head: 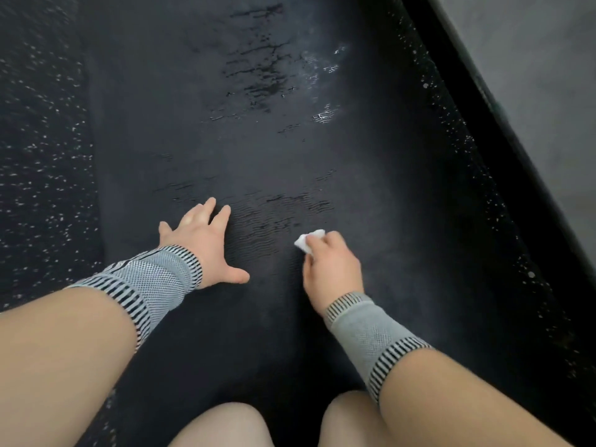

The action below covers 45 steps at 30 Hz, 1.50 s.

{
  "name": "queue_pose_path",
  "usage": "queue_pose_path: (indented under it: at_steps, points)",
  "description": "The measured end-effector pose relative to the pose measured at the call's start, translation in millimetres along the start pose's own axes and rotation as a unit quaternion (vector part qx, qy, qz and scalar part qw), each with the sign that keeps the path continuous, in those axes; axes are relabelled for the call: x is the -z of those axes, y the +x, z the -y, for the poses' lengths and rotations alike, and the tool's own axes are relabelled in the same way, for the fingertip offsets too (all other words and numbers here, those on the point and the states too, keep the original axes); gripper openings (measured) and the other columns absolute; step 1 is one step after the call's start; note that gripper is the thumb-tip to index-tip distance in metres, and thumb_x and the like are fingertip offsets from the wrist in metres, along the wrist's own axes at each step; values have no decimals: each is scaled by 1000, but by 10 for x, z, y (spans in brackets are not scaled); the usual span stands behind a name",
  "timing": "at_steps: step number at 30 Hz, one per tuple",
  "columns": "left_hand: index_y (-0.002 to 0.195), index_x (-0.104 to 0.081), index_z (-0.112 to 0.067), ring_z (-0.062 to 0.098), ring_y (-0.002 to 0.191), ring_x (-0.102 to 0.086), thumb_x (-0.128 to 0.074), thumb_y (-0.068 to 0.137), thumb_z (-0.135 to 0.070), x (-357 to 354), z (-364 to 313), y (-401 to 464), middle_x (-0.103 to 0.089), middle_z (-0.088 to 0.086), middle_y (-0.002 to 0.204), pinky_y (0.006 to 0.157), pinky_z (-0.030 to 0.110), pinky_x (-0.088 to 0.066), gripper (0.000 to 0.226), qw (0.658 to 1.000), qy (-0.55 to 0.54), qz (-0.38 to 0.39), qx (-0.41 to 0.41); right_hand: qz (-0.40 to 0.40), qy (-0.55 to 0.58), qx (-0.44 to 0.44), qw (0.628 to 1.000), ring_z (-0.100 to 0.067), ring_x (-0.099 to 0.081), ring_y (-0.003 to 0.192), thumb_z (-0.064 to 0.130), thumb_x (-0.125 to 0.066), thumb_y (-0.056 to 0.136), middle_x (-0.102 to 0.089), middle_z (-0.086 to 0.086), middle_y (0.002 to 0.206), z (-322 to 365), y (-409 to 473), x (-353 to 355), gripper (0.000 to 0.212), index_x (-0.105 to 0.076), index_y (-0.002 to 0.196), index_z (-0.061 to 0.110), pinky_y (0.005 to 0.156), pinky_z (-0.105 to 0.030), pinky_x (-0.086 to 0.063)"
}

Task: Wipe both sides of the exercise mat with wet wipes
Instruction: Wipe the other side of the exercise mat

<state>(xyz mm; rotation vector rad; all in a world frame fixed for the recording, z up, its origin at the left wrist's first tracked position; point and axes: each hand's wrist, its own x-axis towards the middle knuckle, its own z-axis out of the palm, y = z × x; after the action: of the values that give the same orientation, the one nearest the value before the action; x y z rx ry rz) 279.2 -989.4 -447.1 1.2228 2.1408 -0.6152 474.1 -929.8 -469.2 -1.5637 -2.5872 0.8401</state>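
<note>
While the person kneels at its near end, the dark exercise mat [245, 150] lies flat on a speckled black floor [42, 150], its long axis running from near to far. Its left edge curves past the speckled floor on the left; its right edge runs just beside a narrow strip of the same floor, beyond which a black skirting band [503, 130] and a grey wall [541, 59] slant from far-left to near-right. Wet streaks [258, 69] glisten on the far middle of the mat, with fainter damp ripples just beyond the hands. The left hand [203, 243] rests palm-down on the mat, fingers spread wide and thumb out to the right. The right hand [329, 262], well apart from it on the right, has its fingers curled over a small white wet wipe [306, 241], which protrudes at the fingertips on the far-left side and touches the mat. Grey striped wrist sleeves [364, 330] cover both wrists. Two bare knees [225, 427] show at the near edge.
</note>
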Motion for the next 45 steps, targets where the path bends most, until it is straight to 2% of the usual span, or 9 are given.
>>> queue_pose_path:
  at_steps: [3, 9, 14, 16, 22, 26, 30, 37, 45]
  points:
    - [155, 12, -25, 20, 150, 12, -74, 61, -73, 9, -28, 4, 20, 0, 162, 116, 63, -10, 137, 1000, 7, 12, -10, 16, -24, 81, 996, -29, -58, 85, 17, -47, 93, -49, -4, 113, 51, 31, -73, 29, -59, 119, 19, 74, -31, -44]
    - [155, 14, -25, 20, 150, 14, -80, 64, -63, -51, 21, 13, 22, 0, 161, 118, 58, -13, 136, 1000, 4, -2, -14, -111, -15, -184, 976, -27, -57, 98, 20, -48, 92, -48, -6, 119, -365, 243, 197, 35, -57, 125, 16, 84, -30, -43]
    - [155, 12, -24, 21, 150, 14, -84, 63, -58, -60, 5, 9, 22, 0, 161, 118, 53, -22, 137, 1000, -14, -9, -13, 0, -13, 87, 996, -29, -59, 88, 16, -51, 89, -50, -4, 115, 319, -2, -248, 31, -60, 119, 21, 77, -32, -47]
    - [155, 13, -23, 21, 150, 13, -83, 64, -57, -37, -15, 2, 23, 1, 161, 118, 51, -23, 136, 1000, -4, -4, -12, 30, -47, 122, 991, -31, -58, 87, 15, -49, 90, -48, -5, 114, 282, 112, -225, 31, -57, 121, 19, 72, -32, -44]
    - [154, 16, -20, 24, 150, 13, -83, 66, -57, -1, -50, 33, 24, 5, 161, 120, 48, -21, 137, 1000, 25, 15, -6, -125, -30, -196, 972, -32, -56, 102, 17, -45, 93, -48, -11, 122, -355, 503, 290, 32, -59, 121, 14, 87, -33, -42]
    - [154, 18, -21, 22, 150, 14, -82, 67, -58, 26, -67, 34, 26, 4, 160, 120, 50, -17, 137, 999, 29, 29, 2, -47, -36, -20, 998, -26, -57, 99, 17, -48, 89, -47, -4, 122, 176, 406, -21, 30, -60, 116, 24, 85, -30, -44]
    - [154, 18, -24, 20, 150, 15, -81, 67, -59, -3, -30, 11, 28, 0, 160, 119, 51, -20, 136, 1000, 23, 19, -1, 57, -85, 170, 980, -27, -53, 81, 15, -50, 91, -44, -4, 116, 377, 405, -198, 33, -53, 123, 16, 69, -30, -40]
    - [152, 22, -27, 17, 149, 20, -82, 67, -57, -11, -60, 21, 32, -3, 158, 113, 51, -34, 137, 999, 18, 33, 11, -105, -39, -113, 987, -35, -58, 95, 18, -47, 91, -47, -9, 120, -352, 750, 299, 32, -59, 121, 16, 85, -34, -45]
    - [152, 23, -25, 18, 149, 19, -81, 67, -57, 7, -82, 22, 32, -2, 158, 114, 50, -32, 138, 999, 30, 38, 18, 30, -78, 156, 984, -22, -47, 76, 13, -51, 89, -45, -4, 115, 403, 619, -149, 32, -52, 121, 15, 66, -28, -34]
